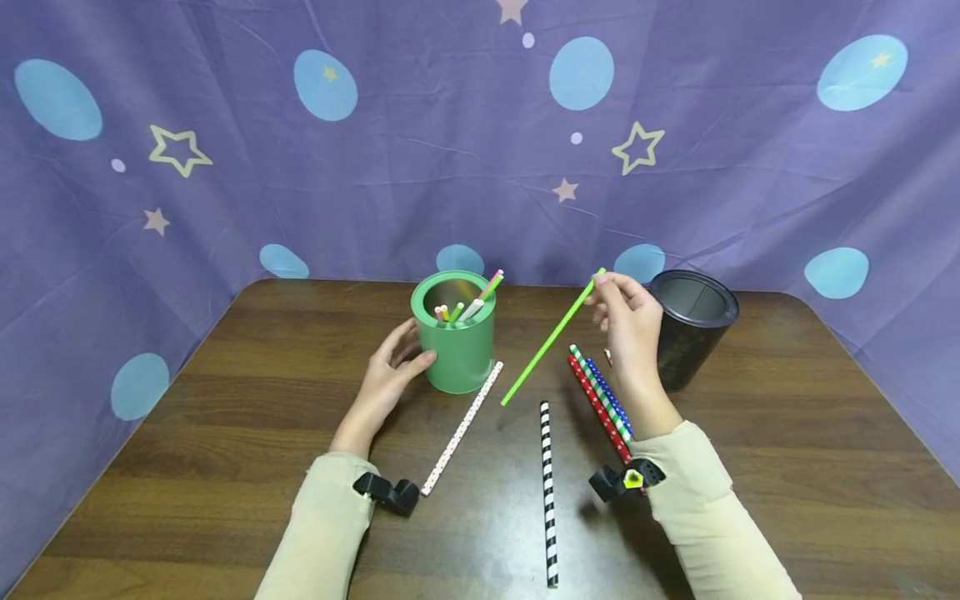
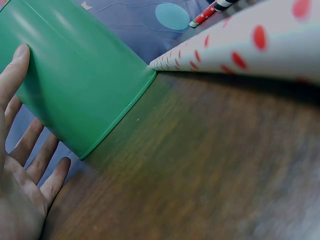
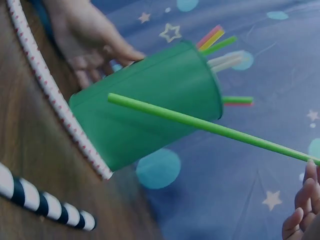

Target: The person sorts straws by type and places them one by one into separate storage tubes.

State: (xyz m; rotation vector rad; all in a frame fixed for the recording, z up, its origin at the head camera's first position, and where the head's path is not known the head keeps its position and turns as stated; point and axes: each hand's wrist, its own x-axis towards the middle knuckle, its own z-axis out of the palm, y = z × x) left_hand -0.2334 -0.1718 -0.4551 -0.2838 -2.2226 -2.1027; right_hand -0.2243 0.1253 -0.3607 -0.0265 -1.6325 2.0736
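My left hand (image 1: 392, 364) rests against the left side of a green can (image 1: 455, 360), its thumb on the front and the fingers spread towards the back. Several straws stick out of the can's opening. My right hand (image 1: 628, 321) pinches a lime green straw (image 1: 552, 336) near its upper end. That straw slants down to the left above the table, to the right of the can. In the right wrist view the same green straw (image 3: 210, 125) crosses in front of the can. A white straw with red dots (image 1: 461, 431) lies beside the can's base.
A black-and-white striped straw (image 1: 548, 492) lies at the table's middle. Red (image 1: 597, 405), green-and-white and blue straws lie together under my right forearm. A black can (image 1: 688, 333) stands behind the right hand. A purple patterned cloth (image 1: 450, 167) hangs behind the table (image 1: 225, 417).
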